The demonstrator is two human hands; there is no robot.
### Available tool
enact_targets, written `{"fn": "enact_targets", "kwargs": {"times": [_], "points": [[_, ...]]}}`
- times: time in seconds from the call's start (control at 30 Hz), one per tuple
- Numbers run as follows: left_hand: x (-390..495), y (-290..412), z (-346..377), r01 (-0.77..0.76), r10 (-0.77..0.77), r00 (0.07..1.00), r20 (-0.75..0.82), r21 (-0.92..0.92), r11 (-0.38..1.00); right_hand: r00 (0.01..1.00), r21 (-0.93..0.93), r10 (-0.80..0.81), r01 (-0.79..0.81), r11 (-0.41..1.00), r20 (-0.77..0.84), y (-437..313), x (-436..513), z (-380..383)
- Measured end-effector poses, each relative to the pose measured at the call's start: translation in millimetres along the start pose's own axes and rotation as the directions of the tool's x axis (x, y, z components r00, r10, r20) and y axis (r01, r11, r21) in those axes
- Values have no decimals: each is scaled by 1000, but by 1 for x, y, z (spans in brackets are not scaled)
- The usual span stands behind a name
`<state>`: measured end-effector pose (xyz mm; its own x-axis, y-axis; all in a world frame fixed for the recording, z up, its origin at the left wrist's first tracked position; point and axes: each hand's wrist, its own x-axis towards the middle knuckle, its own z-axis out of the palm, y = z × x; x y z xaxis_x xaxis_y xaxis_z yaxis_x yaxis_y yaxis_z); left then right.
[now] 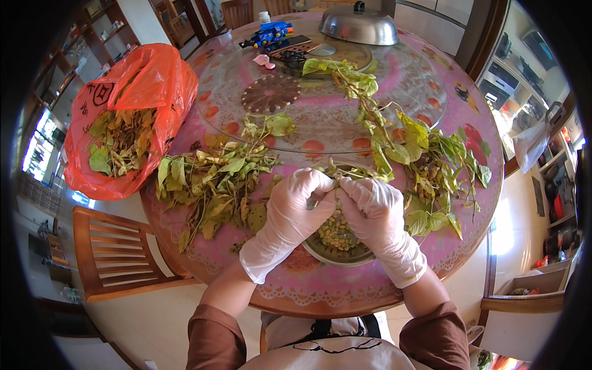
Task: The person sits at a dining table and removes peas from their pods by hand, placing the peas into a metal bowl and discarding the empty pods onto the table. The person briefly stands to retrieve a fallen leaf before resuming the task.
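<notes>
Both my hands wear thin white gloves and meet above a round metal bowl [319,252] near the table's front edge. Shelled green and yellow beans [340,231] lie in the bowl. My left hand [300,203] and my right hand [372,203] pinch a small green pod [337,182] between their fingertips; the fingers hide much of it. Just behind them, a plant stem with pods [356,172] crosses the bowl's far rim. A heap of leafy bean plants [222,180] lies to the left, and more bean plants [430,162] spread to the right and back.
At the left edge of the round table [323,296] is a red plastic bag [171,88] with withered plants. Toward the back are a metal lid [358,25], a blue toy car [273,34], a pink object [264,61] and a brown round mat [270,94]. A wooden chair [122,259] stands at left.
</notes>
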<state>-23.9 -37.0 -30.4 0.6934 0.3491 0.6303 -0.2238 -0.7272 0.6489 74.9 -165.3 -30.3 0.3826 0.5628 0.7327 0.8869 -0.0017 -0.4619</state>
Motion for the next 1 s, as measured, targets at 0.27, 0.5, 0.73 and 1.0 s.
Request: {"fn": "enact_targets", "kwargs": {"times": [0.27, 0.5, 0.73, 1.0], "points": [[2, -4, 1, -112, 112, 994, 10, 31, 993, 952, 160, 226, -261, 952, 208, 2, 4, -12], [3, -4, 0, -83, 84, 996, 32, -14, 996, 973, 172, 155, -184, 968, 169, 6, 4, -8], [3, -5, -3, 31, -24, 997, 68, -108, 994, 961, 251, 177, -229, 941, 213, 12, 3, -7], [4, -7, -4, -13, 14, 998, 54, -24, 1000, 865, 431, 375, -493, 756, 334, 8, 2, -10]]}}
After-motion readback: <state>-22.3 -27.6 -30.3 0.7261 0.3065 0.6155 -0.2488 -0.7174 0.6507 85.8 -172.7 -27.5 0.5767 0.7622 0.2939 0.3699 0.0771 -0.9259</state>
